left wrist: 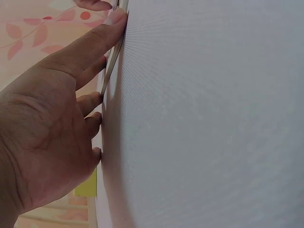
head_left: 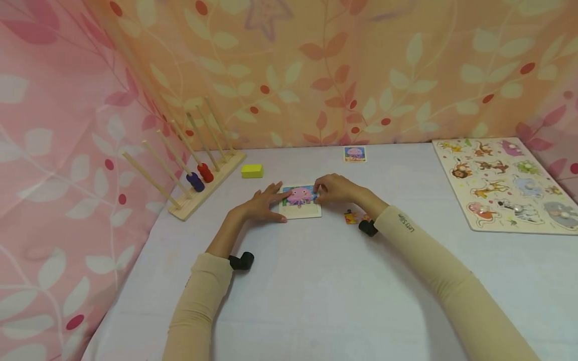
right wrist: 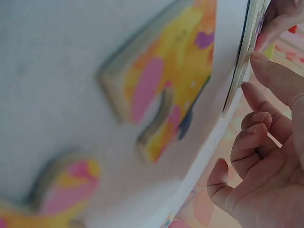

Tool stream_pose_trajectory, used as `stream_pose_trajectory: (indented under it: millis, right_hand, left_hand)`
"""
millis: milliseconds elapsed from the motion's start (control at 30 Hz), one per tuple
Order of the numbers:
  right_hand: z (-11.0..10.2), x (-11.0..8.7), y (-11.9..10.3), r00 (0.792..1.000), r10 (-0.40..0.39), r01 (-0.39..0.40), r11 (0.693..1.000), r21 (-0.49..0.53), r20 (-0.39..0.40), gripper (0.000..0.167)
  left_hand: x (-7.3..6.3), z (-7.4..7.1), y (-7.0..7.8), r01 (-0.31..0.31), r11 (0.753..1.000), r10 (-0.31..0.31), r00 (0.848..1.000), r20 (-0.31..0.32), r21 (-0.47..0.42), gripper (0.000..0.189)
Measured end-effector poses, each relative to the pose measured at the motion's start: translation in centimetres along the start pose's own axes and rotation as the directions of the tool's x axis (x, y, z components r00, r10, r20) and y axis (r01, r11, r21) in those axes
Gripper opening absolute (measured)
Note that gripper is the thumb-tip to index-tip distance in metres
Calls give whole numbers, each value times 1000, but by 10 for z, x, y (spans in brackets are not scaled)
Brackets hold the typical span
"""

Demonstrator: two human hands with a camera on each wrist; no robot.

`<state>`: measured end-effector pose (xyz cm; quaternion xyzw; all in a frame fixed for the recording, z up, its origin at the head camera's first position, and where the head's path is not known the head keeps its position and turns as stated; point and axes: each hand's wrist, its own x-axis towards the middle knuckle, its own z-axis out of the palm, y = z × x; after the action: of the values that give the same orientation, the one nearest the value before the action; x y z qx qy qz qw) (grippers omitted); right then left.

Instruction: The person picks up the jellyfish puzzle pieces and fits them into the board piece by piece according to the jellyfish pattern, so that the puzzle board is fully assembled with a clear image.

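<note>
A small jigsaw puzzle board (head_left: 304,214) with a pink octopus picture lies on the white table, its lower strip bare. My left hand (head_left: 261,204) rests at its left side, fingers spread and straight, an index finger on the picture and the thumb on the lower left edge. Bent fingers of my right hand (head_left: 337,189) pinch at the right edge of the picture, over a blue puzzle piece (head_left: 314,190) mostly hidden by them. In the right wrist view, thumb and index finger meet the board's edge. Loose yellow and pink puzzle pieces (right wrist: 161,71) lie below the right wrist.
A wooden peg rack (head_left: 212,178) with purple and red rings stands at the left. Beside it sits a yellow block (head_left: 252,171). A small octopus picture card (head_left: 354,154) lies at the back. An animal knob puzzle (head_left: 508,188) covers the right side.
</note>
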<state>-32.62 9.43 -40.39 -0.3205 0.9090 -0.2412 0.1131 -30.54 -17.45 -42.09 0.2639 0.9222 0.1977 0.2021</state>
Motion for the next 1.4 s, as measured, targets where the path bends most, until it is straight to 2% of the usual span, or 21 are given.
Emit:
stream_pose_trajectory:
  millis: [200, 367, 500, 733, 900, 1033, 1233, 1400]
  right_hand:
    - [1, 3, 7, 999, -44, 42, 997, 69, 15, 23]
    - [2, 5, 9, 995, -99, 98, 988, 120, -4, 21]
    - [4, 8, 8, 992, -125, 118, 976, 185, 25, 27]
    - [5, 17, 9, 989, -72, 46, 981, 190, 132, 30]
    - [3, 21, 11, 980, -84, 31, 960, 277, 181, 30]
    - [4, 24, 11, 978, -98, 34, 948, 317, 186, 29]
    - [4, 24, 8, 985, -27, -24, 958, 287, 173, 28]
    - [7, 21, 10, 986, -25, -27, 953, 303, 167, 29]
  left_hand:
    - [-1, 1, 0, -1, 1000, 1, 1000, -1, -2, 85]
    - [-1, 1, 0, 2, 1000, -2, 1000, -10, 4, 85]
    - [-1, 1, 0, 5, 1000, -5, 1000, -5, 8, 84]
    - [0, 0, 1, 23, 1000, -23, 1000, 7, 7, 85]
    - [1, 1, 0, 18, 1000, -18, 1000, 3, 2, 85]
    - [0, 0, 1, 9, 1000, -9, 1000, 7, 16, 86]
    - [-2, -2, 3, -7, 1000, 7, 1000, 0, 15, 85]
    - [-3, -1, 2, 2, 1000, -2, 1000, 12, 26, 86]
